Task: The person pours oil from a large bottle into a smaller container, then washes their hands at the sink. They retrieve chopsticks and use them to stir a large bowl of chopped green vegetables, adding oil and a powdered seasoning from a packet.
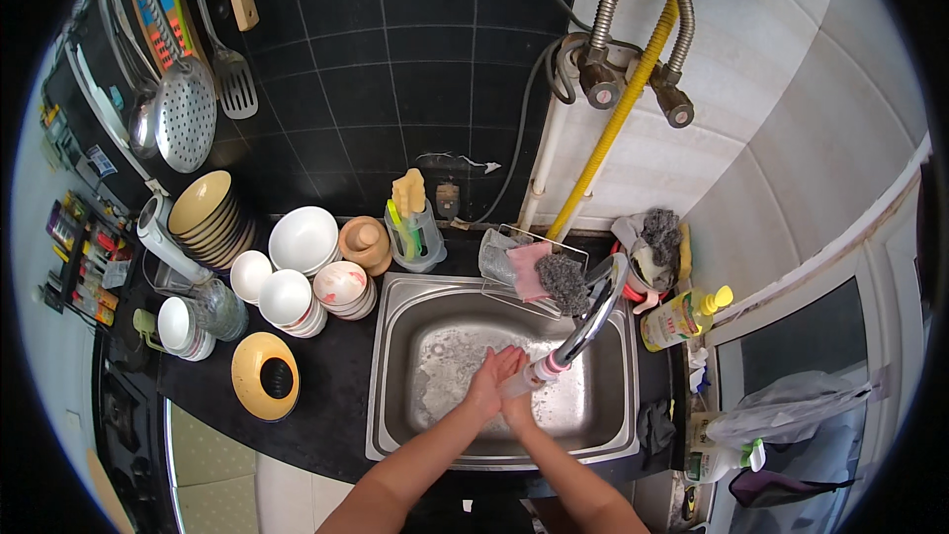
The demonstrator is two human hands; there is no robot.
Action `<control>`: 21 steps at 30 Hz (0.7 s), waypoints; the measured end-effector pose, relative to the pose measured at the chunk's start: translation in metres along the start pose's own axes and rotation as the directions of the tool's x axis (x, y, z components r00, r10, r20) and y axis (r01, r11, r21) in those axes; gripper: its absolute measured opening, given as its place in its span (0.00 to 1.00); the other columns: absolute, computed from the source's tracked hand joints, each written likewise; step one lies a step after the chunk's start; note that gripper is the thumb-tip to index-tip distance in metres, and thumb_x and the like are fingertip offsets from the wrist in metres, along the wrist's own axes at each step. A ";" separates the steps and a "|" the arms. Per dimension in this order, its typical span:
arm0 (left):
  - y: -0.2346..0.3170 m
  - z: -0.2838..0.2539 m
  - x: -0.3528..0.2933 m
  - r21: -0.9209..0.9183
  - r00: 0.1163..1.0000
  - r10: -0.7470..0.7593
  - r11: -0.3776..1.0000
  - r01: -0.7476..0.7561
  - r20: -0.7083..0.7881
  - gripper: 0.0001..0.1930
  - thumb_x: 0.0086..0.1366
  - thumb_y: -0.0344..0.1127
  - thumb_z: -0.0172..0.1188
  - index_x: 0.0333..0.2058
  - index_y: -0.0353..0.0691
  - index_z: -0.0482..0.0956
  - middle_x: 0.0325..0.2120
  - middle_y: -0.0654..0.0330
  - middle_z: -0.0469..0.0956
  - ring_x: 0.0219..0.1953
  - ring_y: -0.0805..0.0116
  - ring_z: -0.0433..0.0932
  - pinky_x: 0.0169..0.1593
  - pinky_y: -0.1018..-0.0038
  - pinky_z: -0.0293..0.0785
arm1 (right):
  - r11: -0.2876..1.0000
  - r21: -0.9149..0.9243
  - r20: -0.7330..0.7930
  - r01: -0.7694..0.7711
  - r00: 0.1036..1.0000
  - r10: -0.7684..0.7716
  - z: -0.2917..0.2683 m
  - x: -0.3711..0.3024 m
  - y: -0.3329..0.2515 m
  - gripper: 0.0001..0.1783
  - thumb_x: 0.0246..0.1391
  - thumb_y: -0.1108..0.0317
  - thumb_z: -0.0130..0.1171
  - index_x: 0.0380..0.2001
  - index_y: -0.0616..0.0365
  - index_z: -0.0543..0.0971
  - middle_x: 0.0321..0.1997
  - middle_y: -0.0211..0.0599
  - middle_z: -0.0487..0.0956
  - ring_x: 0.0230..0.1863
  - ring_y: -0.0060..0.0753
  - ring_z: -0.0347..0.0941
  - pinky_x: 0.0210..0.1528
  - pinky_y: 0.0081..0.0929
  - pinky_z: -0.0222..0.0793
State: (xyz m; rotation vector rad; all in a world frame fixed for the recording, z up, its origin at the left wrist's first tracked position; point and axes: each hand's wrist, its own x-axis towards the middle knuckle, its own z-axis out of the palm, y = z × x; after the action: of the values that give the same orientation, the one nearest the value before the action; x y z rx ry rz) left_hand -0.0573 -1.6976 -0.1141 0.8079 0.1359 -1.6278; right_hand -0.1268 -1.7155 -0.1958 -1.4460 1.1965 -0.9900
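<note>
Both my hands are together over the steel sink (pixel 415 336), low in its middle. My left hand (pixel 483 386) lies against the right, its fingers stretched forward, and holds nothing I can see. My right hand (pixel 515 407) is beside it, palm turned up and fingers extended, partly covered by the faucet's end. Just above them hangs the curved chrome faucet (pixel 590 326), with a pink and clear nozzle (pixel 539 373) on its tip. Whether water is running out is hard to make out. Wet, pale patches show on the sink floor.
A wire rack (pixel 539 312) with a pink cloth (pixel 528 271) and a grey scrubber (pixel 562 284) sits at the sink's back edge. A yellow bottle (pixel 674 321) stands right. Stacked white bowls (pixel 287 299) and a yellow bowl (pixel 252 361) occupy the left counter.
</note>
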 end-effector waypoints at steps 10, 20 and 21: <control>-0.020 -0.023 -0.016 0.433 0.926 0.366 0.823 -0.368 0.091 0.16 0.65 0.32 0.46 0.50 0.36 0.69 0.43 0.60 0.74 0.45 0.73 0.71 0.48 0.78 0.65 | 0.884 0.279 0.295 -0.376 0.909 0.294 -0.014 -0.015 0.016 0.13 0.56 0.65 0.46 0.45 0.56 0.69 0.43 0.32 0.71 0.44 0.26 0.67 0.43 0.26 0.65; -0.016 -0.036 -0.006 0.026 0.998 0.050 0.998 -0.050 0.023 0.13 0.65 0.40 0.48 0.42 0.39 0.72 0.40 0.58 0.74 0.43 0.66 0.73 0.47 0.69 0.68 | 0.815 0.423 0.368 -0.397 0.897 0.246 -0.028 -0.021 -0.036 0.17 0.53 0.72 0.48 0.48 0.62 0.71 0.46 0.36 0.74 0.48 0.29 0.70 0.50 0.24 0.64; -0.014 -0.043 -0.002 0.016 0.996 0.024 1.000 -0.026 0.086 0.14 0.66 0.42 0.46 0.42 0.39 0.71 0.38 0.58 0.75 0.41 0.66 0.74 0.45 0.69 0.69 | 0.789 0.434 0.382 -0.435 0.882 0.276 -0.029 -0.021 -0.034 0.17 0.53 0.72 0.49 0.48 0.62 0.71 0.46 0.36 0.74 0.48 0.28 0.70 0.51 0.24 0.64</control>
State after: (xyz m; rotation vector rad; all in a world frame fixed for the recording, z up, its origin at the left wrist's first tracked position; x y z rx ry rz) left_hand -0.0520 -1.6706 -0.1504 0.7483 0.0508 -1.6392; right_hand -0.1522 -1.6987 -0.1566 -0.8581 0.8516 -0.7111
